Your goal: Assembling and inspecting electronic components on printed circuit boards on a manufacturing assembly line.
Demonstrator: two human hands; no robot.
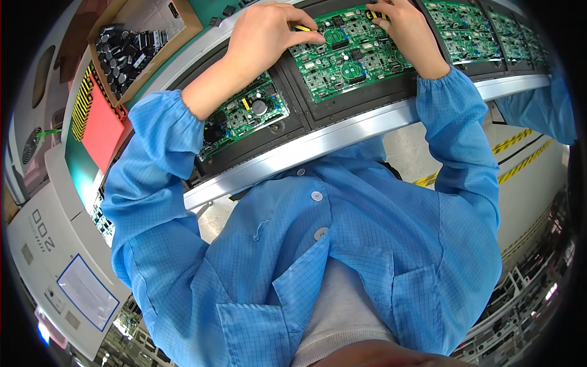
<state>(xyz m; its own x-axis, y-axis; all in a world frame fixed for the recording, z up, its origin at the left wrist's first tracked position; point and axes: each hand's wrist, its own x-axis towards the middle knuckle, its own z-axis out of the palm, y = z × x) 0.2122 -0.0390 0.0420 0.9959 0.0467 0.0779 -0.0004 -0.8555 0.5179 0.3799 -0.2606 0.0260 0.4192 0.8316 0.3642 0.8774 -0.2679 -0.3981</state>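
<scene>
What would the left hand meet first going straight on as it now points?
For the left hand, probably the component-studded green rectangular circuit board just past its fingertips; depth is unclear, so they may be touching it.

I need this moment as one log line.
left hand: at yellow part | right hand: pinching yellow-and-black part | both: over green circuit board | carton: loose components

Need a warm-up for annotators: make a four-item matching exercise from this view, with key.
1. Right hand
2. Cardboard box
3. Red sheet
4. Metal rail

A. contains dark cylindrical parts
B. runs between torso and circuit boards
C. pinches a yellow-and-black part
D. lies beside striped tape

Pairs: 1-C, 2-A, 3-D, 4-B
</scene>
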